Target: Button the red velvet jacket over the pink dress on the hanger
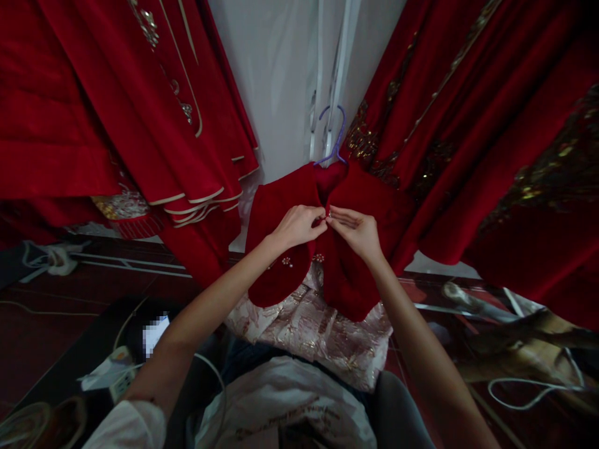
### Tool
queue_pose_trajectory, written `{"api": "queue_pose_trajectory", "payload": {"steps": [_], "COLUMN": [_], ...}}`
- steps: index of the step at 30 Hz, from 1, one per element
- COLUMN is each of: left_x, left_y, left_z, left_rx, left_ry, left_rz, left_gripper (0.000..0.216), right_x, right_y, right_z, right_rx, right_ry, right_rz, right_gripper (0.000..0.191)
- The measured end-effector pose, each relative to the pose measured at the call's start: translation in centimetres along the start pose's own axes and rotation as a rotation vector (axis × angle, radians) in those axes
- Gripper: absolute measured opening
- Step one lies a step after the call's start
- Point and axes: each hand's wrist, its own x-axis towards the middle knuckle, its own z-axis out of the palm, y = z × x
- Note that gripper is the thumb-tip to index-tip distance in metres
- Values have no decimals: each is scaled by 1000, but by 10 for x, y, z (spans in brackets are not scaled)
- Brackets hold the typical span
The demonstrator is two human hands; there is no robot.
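A short red jacket (355, 274) with beaded ornaments hangs in front of me on a purple hanger (337, 147). My left hand (302, 226) pinches the left front edge of the jacket just below the collar. Facing it, my right hand (356, 232) pinches the opposite edge, and the fingertips of both hands meet at the front opening. A small shiny fastening shows at the right fingertips, mostly hidden by them. Below the jacket hem a pale pink brocade cloth (318, 318) with a metallic pattern lies across my lap.
Red garments with pale trim (187, 143) hang at the left, and red garments with gold sequins (468, 125) hang at the right. A lit phone screen (155, 335) and a white power strip (122, 374) lie low at the left. A white cable (533, 381) loops at the lower right.
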Motion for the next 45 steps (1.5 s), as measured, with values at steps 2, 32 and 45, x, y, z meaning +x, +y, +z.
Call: {"api": "queue_pose_trajectory", "payload": {"steps": [2,32,45], "left_x": [2,-37,-91], "left_y": [-2,21,-20], "left_z": [1,67,51], "left_rx": [-13,-579,-391], "left_ry": [-7,158,627], "left_rz": [18,-464,-651], "left_gripper": [13,47,17], "right_x": [2,-61,-79], "right_y": [3,-21,-18], "right_z": [0,-27,25], "right_rx": [9,-160,-49], "right_ry": [5,247,-310], "right_rz": [2,-46,74], "right_gripper": [40,16,21]}}
